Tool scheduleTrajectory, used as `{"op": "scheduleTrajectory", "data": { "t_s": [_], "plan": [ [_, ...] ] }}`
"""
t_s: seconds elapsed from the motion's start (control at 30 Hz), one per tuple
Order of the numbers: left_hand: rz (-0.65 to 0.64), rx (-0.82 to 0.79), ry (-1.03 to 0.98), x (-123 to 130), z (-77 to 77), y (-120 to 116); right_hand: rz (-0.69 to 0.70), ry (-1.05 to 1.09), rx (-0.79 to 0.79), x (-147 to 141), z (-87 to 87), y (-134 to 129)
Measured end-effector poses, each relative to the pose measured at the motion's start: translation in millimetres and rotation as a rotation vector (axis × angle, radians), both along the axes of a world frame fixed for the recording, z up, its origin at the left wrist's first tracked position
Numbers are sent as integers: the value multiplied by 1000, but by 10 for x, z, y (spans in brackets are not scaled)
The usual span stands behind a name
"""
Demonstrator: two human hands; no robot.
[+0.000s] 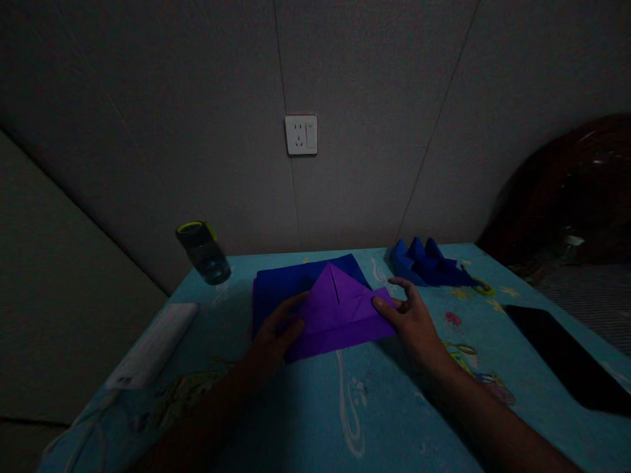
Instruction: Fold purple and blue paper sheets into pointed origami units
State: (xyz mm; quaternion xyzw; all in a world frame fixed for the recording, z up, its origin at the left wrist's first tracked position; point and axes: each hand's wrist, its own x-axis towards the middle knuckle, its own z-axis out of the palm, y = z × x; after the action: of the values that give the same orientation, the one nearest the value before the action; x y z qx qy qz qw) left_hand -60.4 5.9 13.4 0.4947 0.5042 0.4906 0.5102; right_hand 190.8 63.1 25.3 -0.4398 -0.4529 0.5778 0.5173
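A sheet of purple paper (pixel 340 312), folded to a peak at the top with a slit down its middle, is held between both hands above the table. My left hand (pixel 279 332) grips its left edge, thumb in front. My right hand (pixel 407 312) pinches the right end between thumb and fingers, with the index finger raised and curled. Behind the purple piece lies a stack of dark blue paper (pixel 280 289). Folded blue paper shapes (pixel 419 263) with several points stand at the back right.
A dark bottle (pixel 204 253) stands at the back left of the blue patterned tablecloth (pixel 315 420). A white power strip (pixel 152 345) with a cable lies at the left, a black flat object (pixel 566 355) at the right. A wall with a socket (pixel 302 135) rises behind.
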Motion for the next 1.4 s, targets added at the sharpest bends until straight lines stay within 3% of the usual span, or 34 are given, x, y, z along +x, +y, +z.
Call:
{"op": "scheduleTrajectory", "data": {
  "t_s": [0.27, 0.4, 0.53, 0.87, 1.03, 1.23, 1.4],
  "plan": [
    [273, 147, 140, 30, -106, 65, -16, 14, 88, -27, -17, -7],
    [210, 354, 407, -17, -139, 61, -22, -55, 107, -11, -58, 17],
    [160, 462, 531, -28, -130, 63, -12, -90, 98, 13, -109, 46],
    [227, 508, 525, -60, -81, 62, 206, -216, 104, 28, -40, 20],
    [272, 470, 448, -66, -109, 74, 188, -390, 153, 49, -116, 32],
    [374, 326, 327, -43, -92, 82, 183, -337, 153, 36, -92, 7],
    [400, 314, 303, -34, -57, 61, 228, -316, 102, 32, -112, 25]
  ]
}}
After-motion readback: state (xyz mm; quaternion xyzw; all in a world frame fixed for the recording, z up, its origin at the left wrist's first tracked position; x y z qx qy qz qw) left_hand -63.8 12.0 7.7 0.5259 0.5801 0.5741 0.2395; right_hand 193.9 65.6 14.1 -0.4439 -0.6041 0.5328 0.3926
